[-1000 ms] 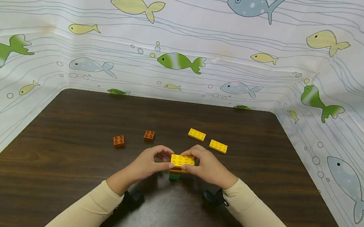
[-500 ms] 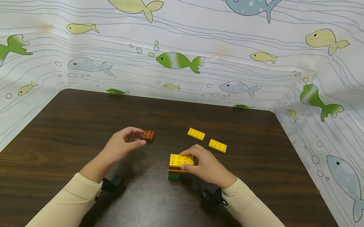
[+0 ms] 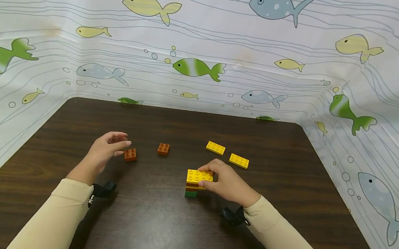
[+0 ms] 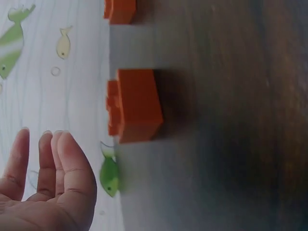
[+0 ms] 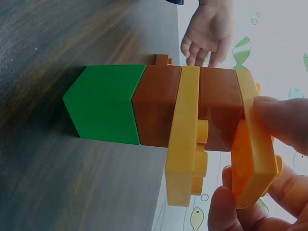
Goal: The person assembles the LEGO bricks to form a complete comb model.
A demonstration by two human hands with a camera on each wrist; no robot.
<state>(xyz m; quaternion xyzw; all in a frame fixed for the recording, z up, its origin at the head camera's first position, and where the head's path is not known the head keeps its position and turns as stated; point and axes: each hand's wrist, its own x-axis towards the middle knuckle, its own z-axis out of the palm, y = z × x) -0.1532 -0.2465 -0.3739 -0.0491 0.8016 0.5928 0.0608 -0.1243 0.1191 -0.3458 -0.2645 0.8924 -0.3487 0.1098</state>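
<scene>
Over at the far left, a cream sleeve [image 3: 49, 214] leads up to a dark strap [image 3: 103, 189], and there's the left hand [image 3: 102, 151], thumb and fingers loosely parted, nothing in its grasp. It hovers right next to the first brown block [image 3: 130, 155], which sits studs up on the worktop [image 3: 156, 230]; the left wrist view shows a gap between the two. A little further along lies the second brown block [image 3: 163, 149], also studs up, on its own.

Now the middle, and here's the tower [image 3: 192, 187], upright on the worktop. From the bottom: green block [image 5: 105, 103], lower brown block [image 5: 156, 108], lower plate [image 5: 180, 159] in yellow, upper brown block [image 5: 220, 108], and the top plate [image 5: 262, 159], yellow again. Both plates jut out to the right, past the blocks, with open space between their overhanging ends.

Beyond the tower lies one loose yellow plate [image 3: 215, 148]. Then comes the right hand [image 3: 228, 184], pinching the top plate by its right end, thumb on the near side, fingers behind. Past those knuckles, further back, a second yellow plate [image 3: 239, 161] rests at a slant, near the first but apart. Behind everything, fish swim across a white cloth [image 3: 207, 31].
</scene>
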